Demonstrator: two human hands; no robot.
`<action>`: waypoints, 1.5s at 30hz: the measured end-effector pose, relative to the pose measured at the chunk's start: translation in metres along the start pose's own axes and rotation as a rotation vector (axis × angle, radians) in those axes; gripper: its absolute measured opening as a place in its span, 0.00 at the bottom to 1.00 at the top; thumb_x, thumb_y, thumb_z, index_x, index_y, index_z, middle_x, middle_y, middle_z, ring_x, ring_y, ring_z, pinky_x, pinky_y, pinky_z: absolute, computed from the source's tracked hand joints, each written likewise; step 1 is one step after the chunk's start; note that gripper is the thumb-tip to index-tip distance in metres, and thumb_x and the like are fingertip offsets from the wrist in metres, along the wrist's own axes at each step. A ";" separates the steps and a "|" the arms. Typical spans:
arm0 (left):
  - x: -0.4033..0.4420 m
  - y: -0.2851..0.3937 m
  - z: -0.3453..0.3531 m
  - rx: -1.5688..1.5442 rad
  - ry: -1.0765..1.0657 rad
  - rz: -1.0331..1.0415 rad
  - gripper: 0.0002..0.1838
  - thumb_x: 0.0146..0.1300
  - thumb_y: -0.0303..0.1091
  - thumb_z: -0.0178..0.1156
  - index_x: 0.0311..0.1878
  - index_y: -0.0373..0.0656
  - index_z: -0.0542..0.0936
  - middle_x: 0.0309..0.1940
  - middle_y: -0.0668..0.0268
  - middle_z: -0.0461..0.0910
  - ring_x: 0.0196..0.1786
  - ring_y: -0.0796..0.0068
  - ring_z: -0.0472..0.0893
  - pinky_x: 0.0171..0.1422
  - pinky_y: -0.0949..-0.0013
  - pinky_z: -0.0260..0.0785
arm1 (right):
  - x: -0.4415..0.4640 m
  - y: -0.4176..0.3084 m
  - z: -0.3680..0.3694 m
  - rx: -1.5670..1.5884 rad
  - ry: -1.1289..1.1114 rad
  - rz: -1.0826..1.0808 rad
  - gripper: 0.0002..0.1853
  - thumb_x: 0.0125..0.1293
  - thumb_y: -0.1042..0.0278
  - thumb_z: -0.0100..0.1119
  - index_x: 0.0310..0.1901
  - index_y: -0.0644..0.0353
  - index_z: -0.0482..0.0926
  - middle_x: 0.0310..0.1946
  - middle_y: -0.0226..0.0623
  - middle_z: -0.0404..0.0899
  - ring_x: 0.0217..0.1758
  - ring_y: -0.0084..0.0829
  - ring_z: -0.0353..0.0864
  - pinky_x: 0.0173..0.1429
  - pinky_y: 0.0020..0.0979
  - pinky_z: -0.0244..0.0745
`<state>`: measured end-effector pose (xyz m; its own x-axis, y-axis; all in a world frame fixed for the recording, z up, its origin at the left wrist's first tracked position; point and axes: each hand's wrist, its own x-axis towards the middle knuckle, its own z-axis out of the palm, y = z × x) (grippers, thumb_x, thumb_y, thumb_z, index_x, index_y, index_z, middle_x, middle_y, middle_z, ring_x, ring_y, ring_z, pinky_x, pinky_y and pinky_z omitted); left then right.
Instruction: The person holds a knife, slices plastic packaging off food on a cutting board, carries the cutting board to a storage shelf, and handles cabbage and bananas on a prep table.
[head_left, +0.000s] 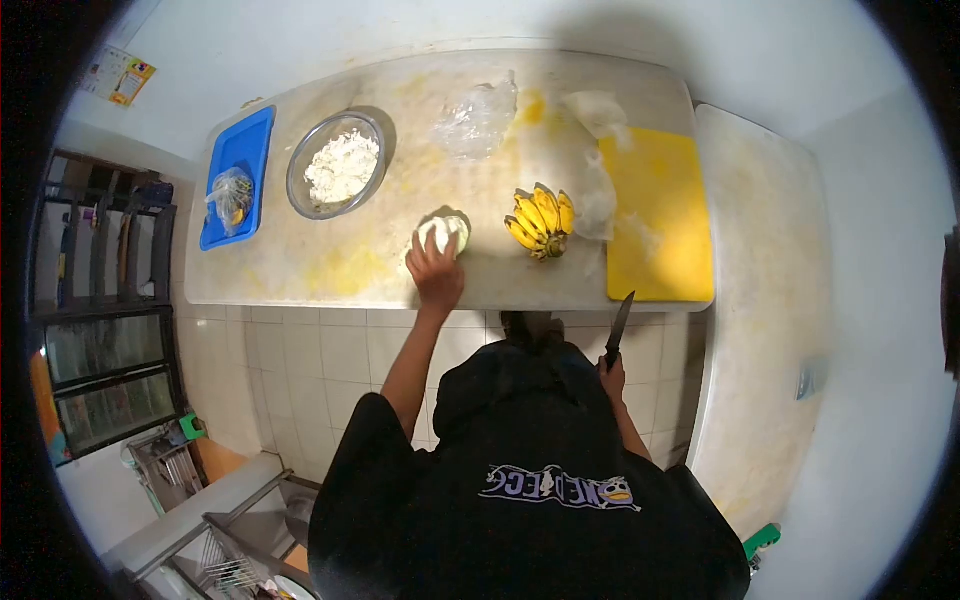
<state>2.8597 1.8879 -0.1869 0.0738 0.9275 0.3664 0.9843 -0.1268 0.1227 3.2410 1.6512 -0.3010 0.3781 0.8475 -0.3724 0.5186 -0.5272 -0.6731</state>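
Observation:
My left hand (436, 275) rests on a pale green, rounded piece of cabbage (452, 228) near the front of the table, with its fingers curved over it. My right hand (612, 375) is closed around the handle of a dark-bladed knife (621, 322). The blade points up and away from me, just off the table's front edge. Between the cabbage and the yellow cutting board (660, 270) lies a bunch of yellow bananas (541, 222). To the left is a clear bowl (293, 190) of white chopped pieces.
A blue tray (258, 135) at the table's left end bears a tied plastic bag (232, 195). Crumpled clear plastic (477, 120) lies at the back, and more plastic (595, 200) lies beside the cutting board. A second pale surface (760, 280) adjoins on the right.

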 end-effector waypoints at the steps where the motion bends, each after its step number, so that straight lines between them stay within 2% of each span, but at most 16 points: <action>1: -0.011 0.003 -0.003 0.004 -0.001 0.002 0.36 0.52 0.32 0.65 0.68 0.56 0.74 0.69 0.55 0.66 0.74 0.44 0.61 0.70 0.42 0.56 | -0.002 -0.005 -0.001 0.002 0.021 -0.004 0.16 0.75 0.54 0.55 0.50 0.60 0.73 0.34 0.43 0.84 0.40 0.48 0.86 0.45 0.46 0.77; 10: -0.021 0.004 -0.028 -0.159 -0.035 0.068 0.28 0.56 0.32 0.61 0.64 0.52 0.77 0.72 0.56 0.64 0.76 0.52 0.59 0.70 0.42 0.51 | 0.002 -0.005 0.007 0.157 -0.013 -0.057 0.15 0.74 0.58 0.57 0.52 0.60 0.72 0.31 0.38 0.82 0.34 0.34 0.84 0.40 0.37 0.77; 14: 0.005 -0.002 -0.035 -0.266 0.013 -0.077 0.36 0.56 0.41 0.69 0.69 0.50 0.70 0.70 0.51 0.64 0.74 0.49 0.60 0.68 0.40 0.51 | 0.001 -0.014 0.002 0.137 -0.065 -0.049 0.18 0.75 0.56 0.56 0.56 0.60 0.72 0.31 0.39 0.83 0.32 0.35 0.85 0.39 0.38 0.78; 16: 0.018 -0.013 -0.025 -0.175 -0.034 -0.096 0.44 0.52 0.46 0.74 0.72 0.51 0.66 0.70 0.54 0.65 0.73 0.50 0.64 0.67 0.41 0.56 | 0.001 -0.009 0.002 0.121 -0.083 -0.060 0.19 0.75 0.55 0.56 0.56 0.60 0.72 0.33 0.39 0.83 0.33 0.37 0.86 0.39 0.39 0.78; 18: 0.035 -0.023 -0.018 -0.244 -0.421 -0.264 0.49 0.46 0.52 0.77 0.73 0.53 0.66 0.71 0.58 0.66 0.71 0.53 0.69 0.65 0.40 0.63 | 0.000 -0.003 0.005 0.107 -0.098 -0.069 0.19 0.75 0.54 0.57 0.56 0.60 0.72 0.34 0.40 0.84 0.34 0.38 0.86 0.40 0.40 0.79; 21: 0.043 -0.020 -0.026 -0.194 -0.342 -0.224 0.51 0.42 0.54 0.78 0.71 0.53 0.67 0.62 0.58 0.76 0.64 0.55 0.77 0.61 0.50 0.74 | 0.003 0.007 0.003 0.056 -0.090 -0.103 0.19 0.74 0.54 0.58 0.55 0.59 0.72 0.36 0.42 0.85 0.36 0.43 0.87 0.41 0.42 0.79; 24: 0.062 -0.022 -0.031 -0.191 -0.641 -0.325 0.51 0.41 0.52 0.80 0.71 0.55 0.69 0.59 0.59 0.80 0.61 0.54 0.80 0.61 0.51 0.75 | 0.004 0.014 0.000 0.028 -0.144 -0.038 0.18 0.74 0.54 0.56 0.52 0.61 0.73 0.33 0.40 0.83 0.38 0.38 0.85 0.44 0.39 0.76; 28: 0.058 -0.030 -0.029 -0.280 -0.552 -0.381 0.47 0.43 0.52 0.79 0.68 0.48 0.72 0.54 0.57 0.83 0.59 0.57 0.82 0.61 0.56 0.76 | 0.004 0.029 -0.005 -0.035 -0.124 -0.033 0.16 0.73 0.56 0.56 0.51 0.60 0.74 0.33 0.42 0.82 0.38 0.41 0.84 0.45 0.38 0.76; 31: 0.040 -0.041 -0.002 -1.188 -0.413 -0.604 0.41 0.56 0.54 0.69 0.67 0.36 0.72 0.55 0.55 0.83 0.53 0.58 0.84 0.60 0.55 0.77 | 0.002 0.015 -0.012 -0.026 -0.109 0.023 0.16 0.73 0.56 0.57 0.52 0.58 0.74 0.34 0.44 0.82 0.39 0.43 0.84 0.46 0.39 0.76; 32: 0.035 -0.033 -0.001 -1.192 -0.411 -0.597 0.41 0.56 0.54 0.69 0.67 0.36 0.72 0.55 0.55 0.83 0.53 0.58 0.84 0.60 0.55 0.77 | -0.003 0.010 -0.014 0.025 -0.119 0.025 0.16 0.72 0.56 0.57 0.52 0.58 0.74 0.34 0.45 0.82 0.39 0.45 0.84 0.47 0.40 0.75; 34: 0.025 -0.021 0.001 -1.951 -0.390 -0.856 0.36 0.64 0.55 0.58 0.67 0.37 0.72 0.55 0.53 0.82 0.49 0.52 0.85 0.59 0.52 0.77 | 0.003 0.019 -0.006 0.027 -0.123 0.037 0.17 0.72 0.57 0.57 0.54 0.59 0.75 0.34 0.42 0.81 0.40 0.41 0.83 0.48 0.39 0.75; 35: 0.022 -0.010 -0.007 -2.143 -0.436 -0.790 0.36 0.66 0.58 0.49 0.67 0.38 0.72 0.55 0.51 0.82 0.49 0.49 0.84 0.57 0.49 0.78 | 0.003 0.012 -0.008 0.050 -0.119 0.023 0.17 0.72 0.58 0.57 0.55 0.59 0.75 0.34 0.40 0.80 0.40 0.38 0.82 0.48 0.37 0.74; 38: 0.022 0.010 -0.019 -2.342 -0.403 -0.735 0.36 0.67 0.59 0.46 0.67 0.40 0.72 0.55 0.52 0.82 0.49 0.47 0.84 0.55 0.47 0.78 | 0.010 -0.009 -0.006 0.121 -0.093 -0.078 0.17 0.73 0.58 0.58 0.56 0.59 0.74 0.35 0.38 0.81 0.37 0.36 0.81 0.45 0.37 0.74; 42: 0.035 0.010 -0.031 -2.105 -0.426 -0.865 0.41 0.66 0.65 0.47 0.70 0.40 0.70 0.54 0.50 0.82 0.47 0.47 0.85 0.55 0.48 0.78 | 0.041 0.001 0.002 0.174 -0.169 -0.258 0.19 0.73 0.58 0.59 0.59 0.58 0.74 0.37 0.40 0.84 0.38 0.39 0.84 0.43 0.37 0.76; 44: 0.045 0.005 -0.045 -1.896 -0.321 -0.875 0.40 0.64 0.64 0.56 0.69 0.41 0.72 0.54 0.52 0.83 0.47 0.51 0.85 0.56 0.52 0.78 | 0.042 -0.029 -0.005 0.065 -0.164 -0.217 0.18 0.73 0.59 0.59 0.59 0.58 0.74 0.41 0.42 0.85 0.42 0.41 0.85 0.45 0.39 0.77; 45: 0.051 -0.004 -0.052 -1.343 -0.309 -0.645 0.40 0.60 0.62 0.62 0.67 0.42 0.73 0.53 0.53 0.83 0.48 0.53 0.85 0.57 0.54 0.78 | 0.044 -0.042 -0.006 -0.041 -0.153 -0.174 0.18 0.72 0.61 0.59 0.58 0.58 0.74 0.44 0.44 0.86 0.45 0.44 0.87 0.47 0.40 0.78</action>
<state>2.8518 1.9176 -0.1209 -0.1005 0.9612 -0.2568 0.0024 0.2584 0.9660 3.2406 1.7101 -0.2847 0.1613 0.9238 -0.3472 0.5975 -0.3714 -0.7107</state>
